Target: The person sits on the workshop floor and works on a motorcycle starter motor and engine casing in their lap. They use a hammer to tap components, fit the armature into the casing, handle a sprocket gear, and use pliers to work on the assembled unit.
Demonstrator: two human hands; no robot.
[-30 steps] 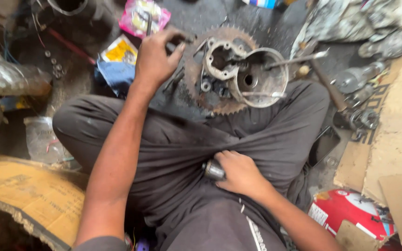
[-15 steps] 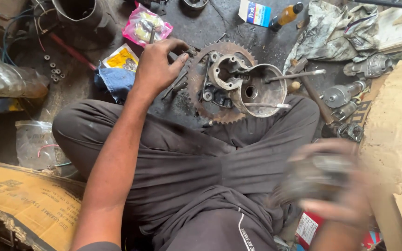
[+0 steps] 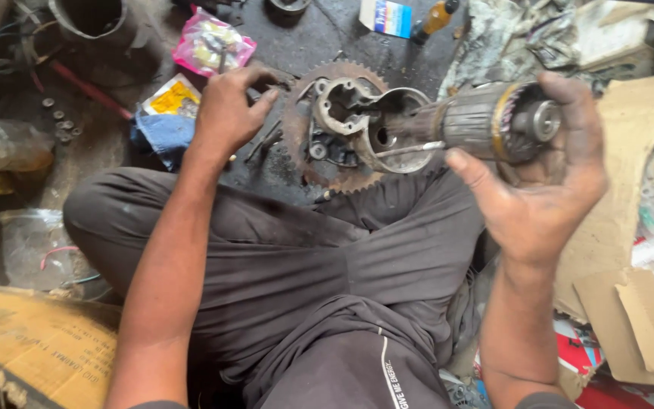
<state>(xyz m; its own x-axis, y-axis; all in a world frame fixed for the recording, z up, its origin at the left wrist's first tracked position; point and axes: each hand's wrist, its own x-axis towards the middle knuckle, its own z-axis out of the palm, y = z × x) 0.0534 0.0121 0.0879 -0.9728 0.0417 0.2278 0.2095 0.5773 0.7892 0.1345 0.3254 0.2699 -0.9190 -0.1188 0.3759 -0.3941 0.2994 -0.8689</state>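
**Mia:** What is the right hand [image 3: 546,197] holding up?

**Sam:** It is gripping a motor part [image 3: 486,125], a dark ribbed drum with a thin rod sticking out. The part is sitting up in the air at about two o'clock from the person's lap, with the rod pointing toward nine o'clock. The thumb is pressing under the drum and the fingers are curling over the far end.

**Mia:** Is it looking heavy?

**Sam:** I think so. It is all metal, hard and stiff, so it is probably weighing a lot for its size. It is looking greasy too (the hand is all black), so it could be slipping. The thick ribbed middle is the best spot to hold, not the thin rod.

**Mia:** And the left hand [image 3: 228,110]?

**Sam:** It is reaching out to eleven o'clock and resting on the dark floor, fingers bent down by some small tools. I cannot tell if it is pinching anything.

**Mia:** What is lying beside it?

**Sam:** A rusty gear wheel [image 3: 319,125] with teeth is lying at twelve o'clock, with a round metal cup [image 3: 410,151] on it. A pink bag [image 3: 213,45] is sitting farther up.
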